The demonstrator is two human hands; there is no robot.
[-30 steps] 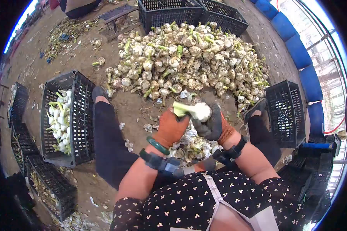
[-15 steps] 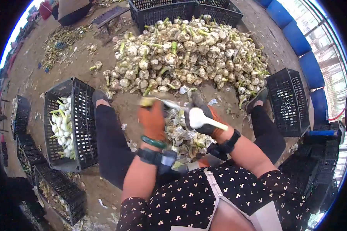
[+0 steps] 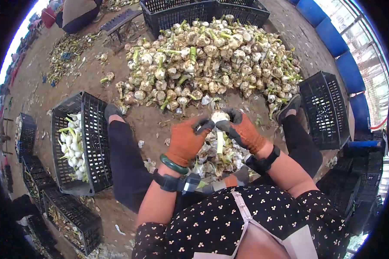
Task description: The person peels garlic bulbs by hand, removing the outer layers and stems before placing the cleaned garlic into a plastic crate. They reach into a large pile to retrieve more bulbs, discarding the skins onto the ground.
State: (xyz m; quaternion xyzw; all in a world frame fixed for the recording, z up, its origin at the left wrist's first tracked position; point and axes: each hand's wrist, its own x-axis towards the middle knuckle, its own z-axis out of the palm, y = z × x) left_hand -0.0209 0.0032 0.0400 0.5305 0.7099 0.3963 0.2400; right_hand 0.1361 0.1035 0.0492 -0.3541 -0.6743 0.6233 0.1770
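Both hands wear orange gloves with dark fingers and meet in front of my body. Between them is one garlic bulb, its pale cut stem pointing down toward me. My left hand pinches the bulb's left side, and my right hand has its fingers closed on the right side. Below the hands lies a heap of loose garlic skins. Beyond them is a large pile of soil-marked garlic bulbs. Cleaned white garlic sits in a black crate at my left.
A black crate stands beside my right foot, and more crates stand behind the pile. Several crates line the lower left. A low bench and a seated person's legs are at the upper left.
My hands have come together, with the bulb now between them. Its stem has swung from pointing right to pointing down. The blurred yellow item at my left hand no longer shows.
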